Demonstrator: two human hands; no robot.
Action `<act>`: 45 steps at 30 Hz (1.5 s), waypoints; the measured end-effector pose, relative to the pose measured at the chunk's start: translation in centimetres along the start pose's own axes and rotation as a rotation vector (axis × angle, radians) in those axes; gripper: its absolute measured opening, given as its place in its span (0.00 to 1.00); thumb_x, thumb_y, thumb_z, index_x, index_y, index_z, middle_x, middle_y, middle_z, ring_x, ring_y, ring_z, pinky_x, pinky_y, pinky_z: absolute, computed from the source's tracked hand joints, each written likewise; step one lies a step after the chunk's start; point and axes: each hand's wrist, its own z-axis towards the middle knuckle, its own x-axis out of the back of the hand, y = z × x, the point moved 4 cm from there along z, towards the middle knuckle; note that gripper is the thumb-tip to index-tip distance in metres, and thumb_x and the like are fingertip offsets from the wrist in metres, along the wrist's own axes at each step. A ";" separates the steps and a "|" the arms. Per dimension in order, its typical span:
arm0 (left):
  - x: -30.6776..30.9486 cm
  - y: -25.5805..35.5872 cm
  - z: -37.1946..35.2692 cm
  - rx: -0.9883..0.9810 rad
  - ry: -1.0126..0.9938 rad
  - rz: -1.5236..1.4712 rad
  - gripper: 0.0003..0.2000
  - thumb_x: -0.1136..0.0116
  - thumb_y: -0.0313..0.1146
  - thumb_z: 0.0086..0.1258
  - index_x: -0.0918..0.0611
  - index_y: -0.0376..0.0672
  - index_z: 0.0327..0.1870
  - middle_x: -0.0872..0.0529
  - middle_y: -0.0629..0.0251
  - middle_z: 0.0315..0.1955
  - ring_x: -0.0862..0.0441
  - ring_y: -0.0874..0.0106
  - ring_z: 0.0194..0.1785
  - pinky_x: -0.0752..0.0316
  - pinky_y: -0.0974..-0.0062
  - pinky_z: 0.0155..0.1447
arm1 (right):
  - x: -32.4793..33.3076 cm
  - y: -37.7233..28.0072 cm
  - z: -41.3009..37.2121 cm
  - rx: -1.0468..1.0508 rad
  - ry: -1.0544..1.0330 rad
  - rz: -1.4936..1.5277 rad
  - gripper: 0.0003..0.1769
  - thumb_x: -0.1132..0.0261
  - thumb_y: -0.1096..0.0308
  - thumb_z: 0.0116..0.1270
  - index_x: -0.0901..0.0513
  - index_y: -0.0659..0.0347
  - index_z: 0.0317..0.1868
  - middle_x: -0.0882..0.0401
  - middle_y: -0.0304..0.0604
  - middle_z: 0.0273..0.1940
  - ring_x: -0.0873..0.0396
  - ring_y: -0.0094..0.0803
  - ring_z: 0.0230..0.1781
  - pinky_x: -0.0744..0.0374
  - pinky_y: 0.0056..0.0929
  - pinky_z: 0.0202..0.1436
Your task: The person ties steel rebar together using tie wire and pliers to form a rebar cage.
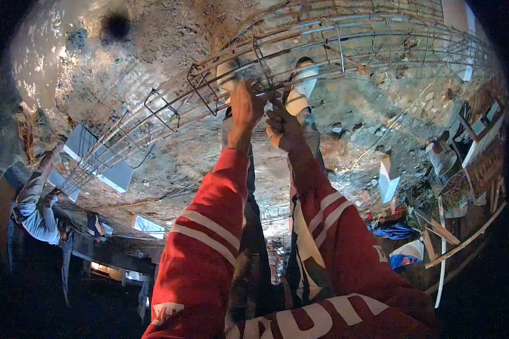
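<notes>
A long cage of steel rebar (178,116), with thin bent stirrups (340,48) around its bars, arches across the view from lower left to upper right. My left hand (245,106) is closed at the near bar of the cage, its fingertips wrapped about the steel by a stirrup. Just to the right, my right hand (284,127) is curled, thumb and fingers pinched together close under the same bar. Whatever the pinch holds is too small and dark to make out. The two hands nearly touch.
My shoes (304,82) stand on rough, rubble-strewn ground beneath the cage. White blocks (116,169) lie around, with another white block (388,179) at right. Scrap wood (435,229) and a blue cloth (394,232) lie farther right. Another person (39,223) is by the cage's left end.
</notes>
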 end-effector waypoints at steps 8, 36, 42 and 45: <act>0.6 0.9 0.6 0.185 -0.061 -0.068 0.20 0.23 0.40 0.49 0.13 0.40 0.42 0.13 0.48 0.29 0.13 0.53 0.34 0.21 0.61 0.38 | 0.3 -1.4 1.7 0.163 -0.185 -0.209 0.08 0.37 0.64 0.68 0.26 0.52 0.32 0.37 0.30 0.21 0.37 0.22 0.19 0.39 0.23 0.20; -1.7 -1.3 -0.6 0.039 0.199 -0.507 0.17 0.27 0.35 0.50 0.16 0.37 0.39 0.14 0.53 0.24 0.16 0.54 0.29 0.22 0.63 0.38 | -12.6 -10.4 -3.0 0.954 0.136 -2.410 0.07 0.34 0.64 0.61 0.17 0.58 0.34 0.17 0.49 0.33 0.18 0.52 0.36 0.23 0.47 0.40; 0.3 3.1 -1.0 0.009 0.250 -0.173 0.20 0.25 0.38 0.47 0.17 0.41 0.40 0.16 0.52 0.26 0.18 0.51 0.28 0.26 0.59 0.34 | -13.6 -10.3 0.5 0.910 0.063 -2.471 0.11 0.35 0.62 0.62 0.18 0.60 0.38 0.17 0.53 0.36 0.20 0.53 0.39 0.24 0.48 0.43; 0.2 2.5 -1.2 0.021 0.222 -0.218 0.19 0.25 0.36 0.47 0.17 0.41 0.40 0.15 0.50 0.28 0.19 0.50 0.31 0.26 0.59 0.36 | -13.9 -11.3 1.1 0.748 0.135 -2.423 0.12 0.34 0.61 0.60 0.15 0.58 0.40 0.18 0.54 0.36 0.20 0.51 0.43 0.24 0.47 0.47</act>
